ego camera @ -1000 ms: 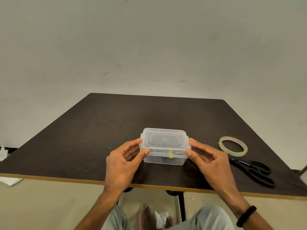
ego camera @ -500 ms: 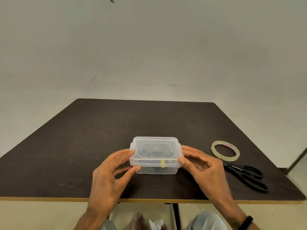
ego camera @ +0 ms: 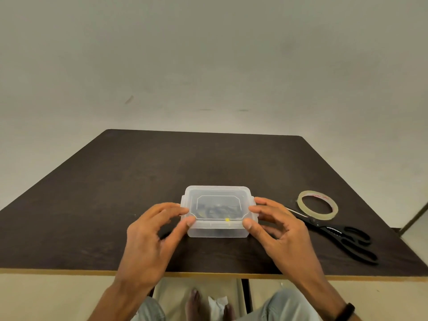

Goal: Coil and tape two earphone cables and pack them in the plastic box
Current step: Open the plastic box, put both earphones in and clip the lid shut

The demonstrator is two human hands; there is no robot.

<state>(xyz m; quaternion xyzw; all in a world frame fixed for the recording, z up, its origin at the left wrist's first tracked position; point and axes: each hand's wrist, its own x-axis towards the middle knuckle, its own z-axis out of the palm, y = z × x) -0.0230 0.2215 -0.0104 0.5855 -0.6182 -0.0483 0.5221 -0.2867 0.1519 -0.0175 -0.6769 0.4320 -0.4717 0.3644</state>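
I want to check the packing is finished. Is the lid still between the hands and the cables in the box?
Yes. The lid sits on the box, covering the dark cables seen through it. Left hand and right hand flank the box.

A dark table (ego camera: pixel 115 193) carries a closed plastic box (ego camera: pixel 217 229), a tape roll (ego camera: pixel 317 205) and black scissors (ego camera: pixel 342 237) right of it.
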